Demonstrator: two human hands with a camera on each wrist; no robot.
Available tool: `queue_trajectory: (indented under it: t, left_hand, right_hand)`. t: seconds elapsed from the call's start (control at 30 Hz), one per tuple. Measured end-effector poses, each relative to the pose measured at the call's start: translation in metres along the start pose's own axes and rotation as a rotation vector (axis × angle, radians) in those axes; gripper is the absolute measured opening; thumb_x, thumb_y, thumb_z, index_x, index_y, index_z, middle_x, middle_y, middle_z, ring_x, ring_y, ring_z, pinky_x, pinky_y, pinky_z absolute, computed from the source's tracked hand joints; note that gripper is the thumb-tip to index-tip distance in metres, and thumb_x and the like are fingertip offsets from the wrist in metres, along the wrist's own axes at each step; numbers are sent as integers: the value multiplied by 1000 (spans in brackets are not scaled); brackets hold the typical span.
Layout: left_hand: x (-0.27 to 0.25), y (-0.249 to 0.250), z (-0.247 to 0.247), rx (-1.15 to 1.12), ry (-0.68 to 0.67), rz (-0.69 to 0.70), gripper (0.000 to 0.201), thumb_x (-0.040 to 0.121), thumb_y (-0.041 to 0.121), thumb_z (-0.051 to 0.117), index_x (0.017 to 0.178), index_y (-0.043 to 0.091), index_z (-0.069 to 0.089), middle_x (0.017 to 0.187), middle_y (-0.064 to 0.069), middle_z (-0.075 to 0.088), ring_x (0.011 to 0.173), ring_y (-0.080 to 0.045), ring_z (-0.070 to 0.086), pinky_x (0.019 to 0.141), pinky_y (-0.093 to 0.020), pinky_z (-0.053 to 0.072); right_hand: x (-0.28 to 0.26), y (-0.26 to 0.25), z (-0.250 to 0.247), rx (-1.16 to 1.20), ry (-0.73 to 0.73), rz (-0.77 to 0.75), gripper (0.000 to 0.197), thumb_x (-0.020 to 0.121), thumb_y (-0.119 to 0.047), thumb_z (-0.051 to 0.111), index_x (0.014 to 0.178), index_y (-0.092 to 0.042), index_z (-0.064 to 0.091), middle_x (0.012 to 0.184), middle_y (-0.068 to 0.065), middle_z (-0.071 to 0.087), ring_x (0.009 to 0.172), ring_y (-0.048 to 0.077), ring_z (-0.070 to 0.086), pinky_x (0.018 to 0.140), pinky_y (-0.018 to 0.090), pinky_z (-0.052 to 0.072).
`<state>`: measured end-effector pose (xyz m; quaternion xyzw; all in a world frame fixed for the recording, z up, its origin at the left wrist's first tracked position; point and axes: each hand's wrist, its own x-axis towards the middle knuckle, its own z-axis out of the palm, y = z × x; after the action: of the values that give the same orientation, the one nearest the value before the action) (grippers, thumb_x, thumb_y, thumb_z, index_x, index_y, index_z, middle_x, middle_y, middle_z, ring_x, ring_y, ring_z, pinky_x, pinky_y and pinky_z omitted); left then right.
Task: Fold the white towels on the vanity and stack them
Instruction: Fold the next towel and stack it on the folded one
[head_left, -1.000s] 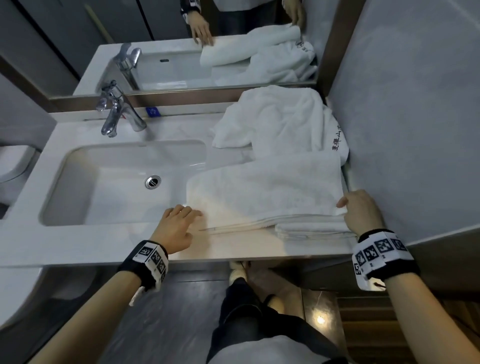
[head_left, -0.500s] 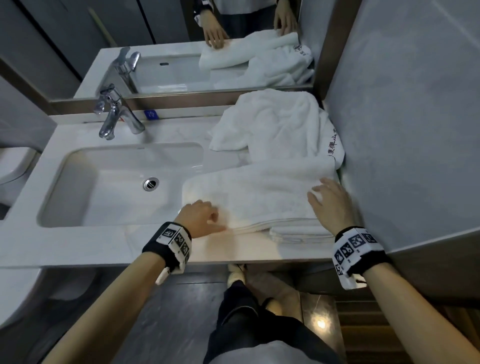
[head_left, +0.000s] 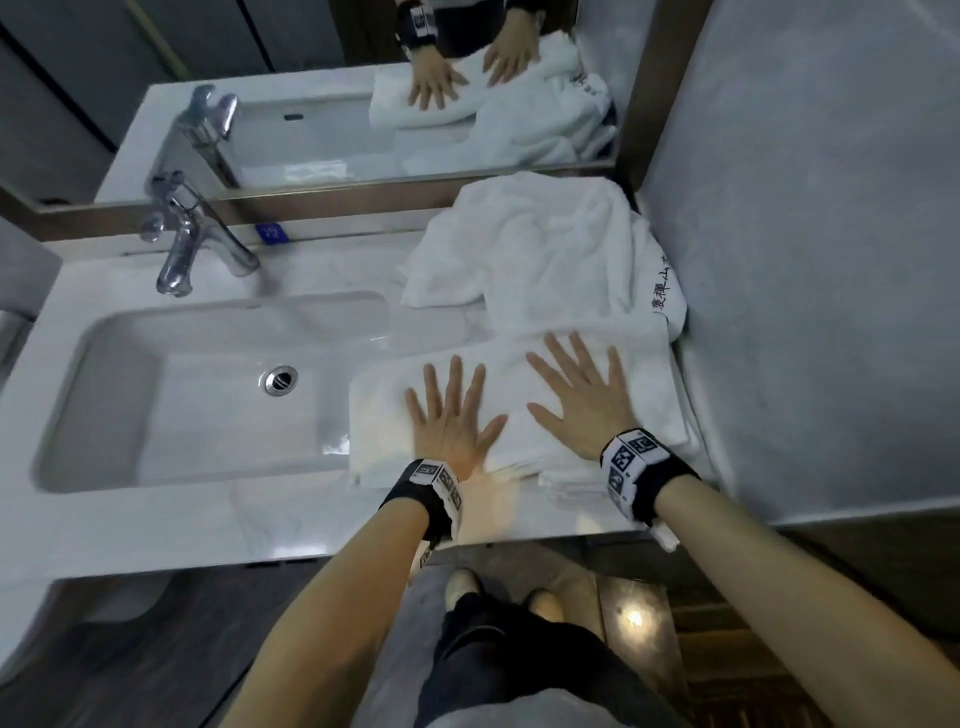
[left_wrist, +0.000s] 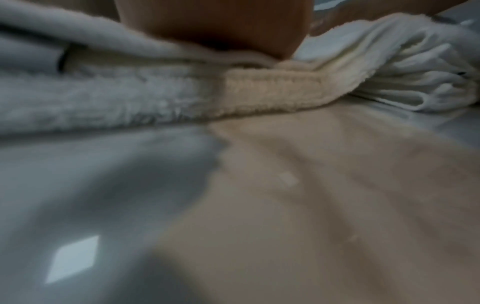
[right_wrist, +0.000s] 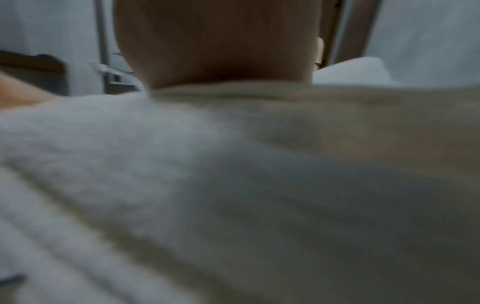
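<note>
The biggest change is on the tabletop (head_left: 156, 525): a second ago the hands were pinching the near edge of the folded towel (head_left: 644, 384) at its two ends, and now both lie flat on top of it, fingers straight and spread, gripping nothing. The left hand (head_left: 451, 422) presses the towel's left half, the right hand (head_left: 584, 400) its right half, side by side and apart. I read this as smoothing after a fold, so this towel is probably close to done; beneath its near right corner the thin edges of a smaller folded towel (head_left: 571, 480) peep out, which suggests a stack has begun. The left wrist view shows the thick terry edge lying on the marble.

Behind it, against the mirror and the right wall, the crumpled towel (head_left: 540, 260) waits unfolded, so the job is not over.

Writing: dark embroidered characters run down that crumpled towel's right edge, too small to read surely. A small blue label (head_left: 271, 233) sits behind the tap (head_left: 192, 234); its marks are illegible.
</note>
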<state>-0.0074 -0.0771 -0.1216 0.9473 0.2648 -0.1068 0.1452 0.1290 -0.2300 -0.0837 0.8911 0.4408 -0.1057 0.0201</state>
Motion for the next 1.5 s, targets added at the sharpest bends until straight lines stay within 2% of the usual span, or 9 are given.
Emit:
queue_trajectory:
  t: [0.23,0.33,0.43,0.67,0.87,1.0,1.13,1.27,1.5]
  left_hand:
    - [2,-8,-5,84,-94,108,69,88,69,8,139,41,-29,151,7,-34,138,-37,-32,111,-64,-14]
    - [5,-3,-15,78,-85,91,69,93,61,13,149,28,-10,157,1,-19,142,-40,-22,108,-61,-17]
    - [17,13,-26,-43,64,60,58,100,38,18,151,14,5,161,-3,4,148,-29,-8,117,-53,-8]
    - [19,0,-6,1,12,121,59,98,48,12,148,30,-13,159,4,-16,145,-20,-20,118,-48,-13]
    - [0,-46,-14,-59,17,-96,64,93,62,14,147,38,-10,152,12,-25,145,-23,-22,112,-56,-14]
    - [-24,-74,-21,-332,5,-241,73,94,57,31,150,29,-6,159,-1,-17,147,-29,-8,119,-50,6]
    - [-30,-97,-42,-818,108,-515,85,87,37,62,149,7,13,155,-16,24,142,-29,28,114,-38,26]
    - [-23,-110,-61,-1043,-102,-683,61,94,45,47,127,-6,48,118,-20,59,110,-33,58,97,-41,46]
    - [-19,-99,-62,-945,31,-556,50,91,8,53,134,2,29,128,-23,48,109,-35,53,91,-40,45]
  right_hand:
    - [-9,25,-21,74,63,347,66,97,-48,29,152,-21,3,161,-1,-9,148,23,-10,115,61,1]
    - [-5,-5,-27,123,223,189,64,95,-39,37,151,-22,9,161,1,-2,149,23,-3,116,55,4]
    - [0,-27,-15,-7,121,-83,60,99,-39,28,151,-28,1,161,-5,-9,148,20,-6,117,52,6]
    - [-7,12,5,52,16,-8,59,95,-55,11,150,-37,-1,160,-11,-10,147,12,-12,118,52,-2]
    - [-25,38,3,74,71,190,60,96,-53,13,150,-34,-4,158,-12,-15,147,14,-11,117,53,-3]
    - [-34,36,-4,237,177,256,59,100,-33,33,151,-23,5,161,-2,-5,149,20,-1,118,49,8]
    - [-40,44,-18,491,410,440,67,87,-13,61,145,-4,27,149,22,30,137,37,29,113,43,22]
    - [-40,58,-26,596,146,689,59,84,-36,64,125,0,44,127,26,52,114,42,52,92,45,44]
    - [-47,59,-25,596,34,790,78,82,-43,67,131,8,35,138,28,35,129,41,36,106,45,31]
